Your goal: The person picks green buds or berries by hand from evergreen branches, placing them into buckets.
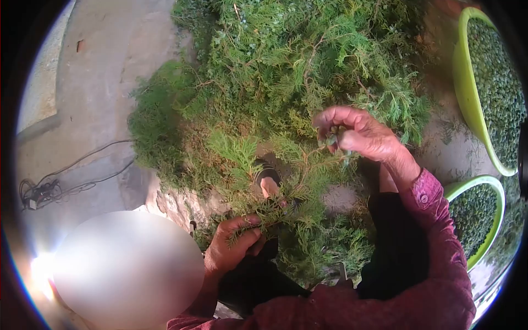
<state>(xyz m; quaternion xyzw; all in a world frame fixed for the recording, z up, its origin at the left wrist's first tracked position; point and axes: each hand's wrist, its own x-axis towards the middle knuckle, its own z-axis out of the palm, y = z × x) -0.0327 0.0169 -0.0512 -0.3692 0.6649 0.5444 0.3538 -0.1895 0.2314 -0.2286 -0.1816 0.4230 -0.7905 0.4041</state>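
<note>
Green conifer sprig (301, 190), one — is lying between the hands, its long axis slanting from the left hand (235, 240) away and rightward toward the right hand (367, 135). Left hand: is gripping the lower end. Right hand: is pinching small green berries (335, 132) near the upper end — hands standing apart. Leafy branches (297, 60): are heaping beyond both.

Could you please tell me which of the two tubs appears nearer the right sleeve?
The lower tub, partly hidden by the sleeve; the upper tub sits farther away.
</note>
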